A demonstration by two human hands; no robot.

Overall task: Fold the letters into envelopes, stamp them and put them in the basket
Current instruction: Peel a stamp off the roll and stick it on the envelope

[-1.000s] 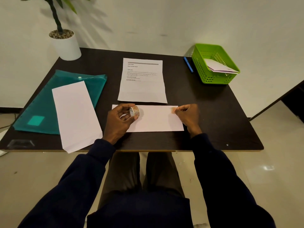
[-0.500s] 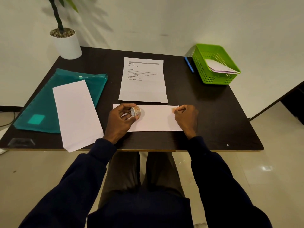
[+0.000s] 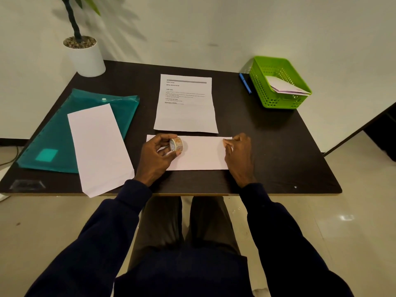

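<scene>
Now, two hands on a white envelope (image 3: 199, 154) lying flat near the front edge of the dark table (image 3: 267, 136). Left hand (image 3: 157, 157) curled around a small roll of sticker stamps (image 3: 176, 144), thumb and fingers pinching its sides, roll standing on its edge on the left part of the envelope. Right hand (image 3: 239, 154) resting on the right end of the envelope, fingertips pressed together on the paper near its top right corner; hard to tell if anything tiny is pinched there. Just behind the envelope, a printed letter (image 3: 186, 112), lying open and flat, not touching it. Off to the left, a second white envelope (image 3: 98, 146), slanted, partly on top of a teal plastic folder (image 3: 55, 142) and sticking out a little past the table's front edge. At the far right corner, a green basket (image 3: 260, 86) with white envelopes (image 3: 285, 86) already inside. Right beside the basket on its left, a blue pen (image 3: 245, 83). At the far left corner, a white plant pot (image 3: 86, 57). Dark blue sleeves on both arms.
</scene>
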